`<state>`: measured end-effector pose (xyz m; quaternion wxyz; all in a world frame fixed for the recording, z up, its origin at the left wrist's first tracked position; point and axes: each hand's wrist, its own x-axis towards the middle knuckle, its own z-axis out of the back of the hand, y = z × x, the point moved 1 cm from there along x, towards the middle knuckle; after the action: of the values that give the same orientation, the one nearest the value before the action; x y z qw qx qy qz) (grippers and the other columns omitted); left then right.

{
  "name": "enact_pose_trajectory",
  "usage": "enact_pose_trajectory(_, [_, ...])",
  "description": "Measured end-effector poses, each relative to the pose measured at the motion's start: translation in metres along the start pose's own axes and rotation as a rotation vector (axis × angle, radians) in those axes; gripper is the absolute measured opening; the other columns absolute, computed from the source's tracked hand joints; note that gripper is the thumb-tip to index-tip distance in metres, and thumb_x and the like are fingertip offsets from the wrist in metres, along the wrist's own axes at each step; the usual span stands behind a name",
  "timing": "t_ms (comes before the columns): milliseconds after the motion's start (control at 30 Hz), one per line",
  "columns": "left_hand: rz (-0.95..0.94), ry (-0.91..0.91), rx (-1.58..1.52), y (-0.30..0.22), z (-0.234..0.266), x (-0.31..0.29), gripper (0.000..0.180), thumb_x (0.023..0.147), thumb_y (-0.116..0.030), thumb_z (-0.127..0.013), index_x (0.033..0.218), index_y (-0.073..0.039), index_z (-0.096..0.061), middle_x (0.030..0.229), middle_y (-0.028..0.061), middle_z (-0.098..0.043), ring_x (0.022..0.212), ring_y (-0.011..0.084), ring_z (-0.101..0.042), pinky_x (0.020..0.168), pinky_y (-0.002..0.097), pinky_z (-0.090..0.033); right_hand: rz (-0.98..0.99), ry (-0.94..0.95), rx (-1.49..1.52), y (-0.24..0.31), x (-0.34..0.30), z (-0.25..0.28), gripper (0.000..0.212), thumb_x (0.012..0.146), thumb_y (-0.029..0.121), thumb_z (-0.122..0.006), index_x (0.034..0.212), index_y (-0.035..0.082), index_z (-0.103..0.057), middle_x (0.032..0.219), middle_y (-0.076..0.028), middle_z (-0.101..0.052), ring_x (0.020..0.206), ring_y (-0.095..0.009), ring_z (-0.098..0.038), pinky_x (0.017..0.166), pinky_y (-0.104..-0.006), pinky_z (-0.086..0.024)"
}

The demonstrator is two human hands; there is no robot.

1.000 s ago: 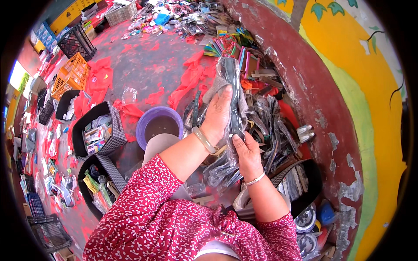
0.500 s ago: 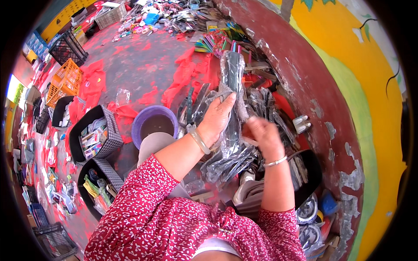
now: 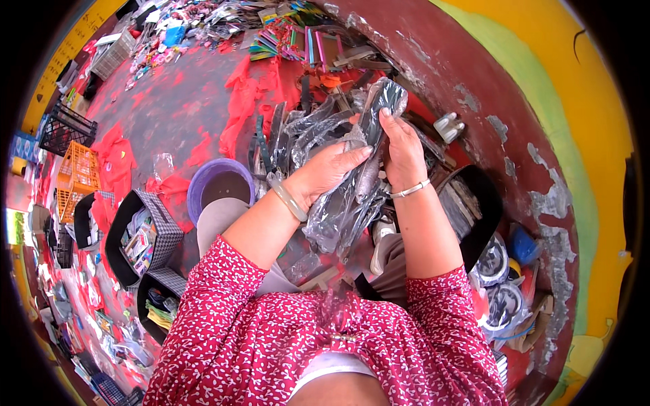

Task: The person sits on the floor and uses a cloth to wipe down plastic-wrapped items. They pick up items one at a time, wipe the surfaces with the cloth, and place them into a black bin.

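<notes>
A long, dark, flat thing in a clear plastic wrapper (image 3: 384, 98) is held up in front of me, tilted to the right. My left hand (image 3: 326, 172) grips it from the left, thumb along the near side. A grey cloth (image 3: 367, 177) hangs against the wrapper between my hands, with a fold of it by my left thumb. My right hand (image 3: 405, 152) closes on the wrapper's upper right side, thumb pressed near its top; some fingers are hidden behind. More dark plastic-wrapped pieces (image 3: 328, 213) lie in a heap beneath my hands.
A purple bucket (image 3: 196, 193) of murky water stands by my left knee. Patterned bins (image 3: 162, 230) of packets sit further left, near an orange crate (image 3: 78, 172). A black bin (image 3: 491, 203) is at my right, beside the peeling red wall (image 3: 501, 128). Colourful goods (image 3: 291, 44) lie ahead.
My right hand has moved from the lower right side of the wrapped piece up to near its top. The piece now leans further right, and the whole view has shifted.
</notes>
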<state>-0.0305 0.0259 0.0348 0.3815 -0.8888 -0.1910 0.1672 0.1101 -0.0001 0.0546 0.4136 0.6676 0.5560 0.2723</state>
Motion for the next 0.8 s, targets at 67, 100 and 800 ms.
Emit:
enact_pose_trajectory(67, [0.060,0.022,-0.021,0.005,0.001,0.001,0.033,0.091,-0.022,-0.052,0.116,-0.001,-0.049,0.097,0.0051,-0.060,0.081,0.0135,-0.061,0.072,0.0276,-0.051,0.033,-0.061,0.048,0.000,0.003,0.006,0.031,0.090,0.024,-0.051,0.102,-0.004,-0.055,0.092,-0.016,-0.063,0.082,-0.021,-0.062,0.077,-0.0311,-0.048])
enact_pose_trajectory(100, [0.072,0.036,-0.010,0.008,0.002,0.001,0.033,0.090,-0.022,-0.053,0.116,0.000,-0.049,0.097,0.0052,-0.060,0.081,0.0136,-0.061,0.072,0.0275,-0.051,0.049,-0.090,0.072,0.000,0.004,0.009,0.030,0.090,0.024,-0.051,0.101,-0.004,-0.055,0.091,-0.017,-0.064,0.081,-0.022,-0.062,0.077,-0.0307,-0.048])
enact_pose_trajectory(800, [0.196,-0.085,-0.120,0.018,-0.023,-0.009,0.027,0.083,-0.013,-0.063,0.106,-0.003,-0.054,0.085,0.0046,-0.062,0.070,0.0134,-0.062,0.061,0.0257,-0.051,0.315,-0.314,0.378,0.019,0.022,0.048,0.031,0.090,0.026,-0.052,0.096,-0.004,-0.050,0.083,-0.018,-0.059,0.068,-0.027,-0.061,0.068,-0.0403,-0.052])
